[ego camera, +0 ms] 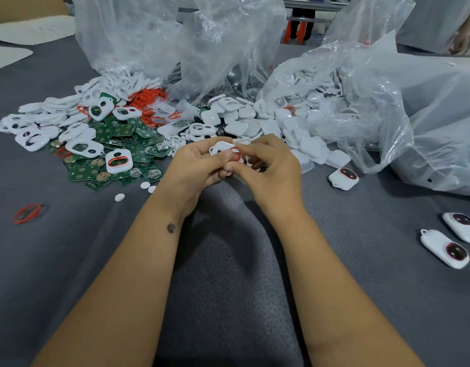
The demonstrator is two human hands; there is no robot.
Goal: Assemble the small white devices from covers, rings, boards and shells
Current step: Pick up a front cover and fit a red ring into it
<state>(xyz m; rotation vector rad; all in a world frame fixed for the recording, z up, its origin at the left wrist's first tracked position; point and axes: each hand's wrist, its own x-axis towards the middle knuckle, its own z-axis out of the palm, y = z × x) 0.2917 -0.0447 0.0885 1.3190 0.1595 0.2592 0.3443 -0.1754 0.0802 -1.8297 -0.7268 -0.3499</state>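
Observation:
My left hand (pixel 195 162) and my right hand (pixel 269 165) meet over the table's middle and together hold a white cover (pixel 221 147) with a red ring (pixel 237 154) at its edge. Fingers of both hands curl round it, hiding most of the piece. Beyond the hands lie heaps of parts: white covers (pixel 77 136), green boards (pixel 122 152), red rings (pixel 146 98) and white shells (pixel 289 128). One cover with a red ring fitted (pixel 119 161) lies on the boards.
Three assembled white devices lie at the right (pixel 343 178), (pixel 445 249), (pixel 462 227). A loose red ring (pixel 27 213) lies at the left. Small white discs (pixel 145 185) sit near my left wrist. Clear plastic bags (pixel 374 102) stand behind the heaps on the grey mat (pixel 228 287).

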